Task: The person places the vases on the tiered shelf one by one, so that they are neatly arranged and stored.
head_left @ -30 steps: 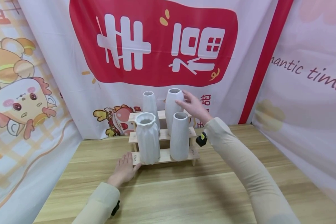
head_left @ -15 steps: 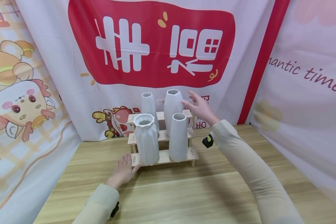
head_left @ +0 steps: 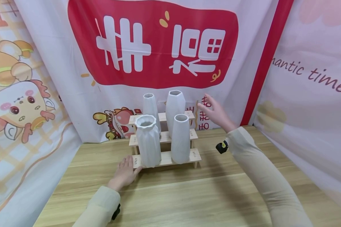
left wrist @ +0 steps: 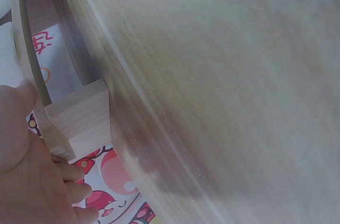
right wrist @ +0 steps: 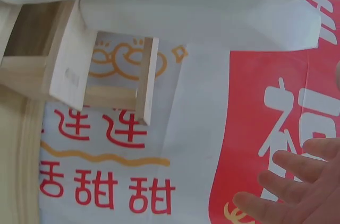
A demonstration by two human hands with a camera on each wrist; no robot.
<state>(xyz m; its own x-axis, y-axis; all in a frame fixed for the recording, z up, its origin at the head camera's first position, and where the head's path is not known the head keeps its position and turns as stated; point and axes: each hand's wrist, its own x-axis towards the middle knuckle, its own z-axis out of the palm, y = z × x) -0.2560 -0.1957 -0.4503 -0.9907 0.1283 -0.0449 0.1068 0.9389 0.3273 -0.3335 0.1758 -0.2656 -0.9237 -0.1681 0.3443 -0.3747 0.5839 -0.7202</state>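
Observation:
A three-step wooden stand [head_left: 166, 157] bears white vases. On its lowest step stand a fluted vase [head_left: 149, 145] with a scalloped rim at left and a smooth tapered vase [head_left: 181, 142] at right. Behind them rise a slim vase [head_left: 150, 108] and a wider faceted vase [head_left: 175, 107]; their bases are partly hidden. My left hand [head_left: 125, 172] holds the lowest step's left end, thumb at the front edge, fingers along the side; the left wrist view shows them beside the end block [left wrist: 82, 120]. My right hand [head_left: 214, 110] hovers right of the stand, fingers spread, holding nothing.
The stand rests on a wood-grain table [head_left: 170, 198] near its back edge. A printed cloth [head_left: 164, 78] with a red panel hangs close behind. More printed cloths hang at the left [head_left: 45, 94] and the right [head_left: 309, 104].
My right hand has left the faceted vase and moved away to the right. My left hand has stayed at the stand's end; the vases stand where they were.

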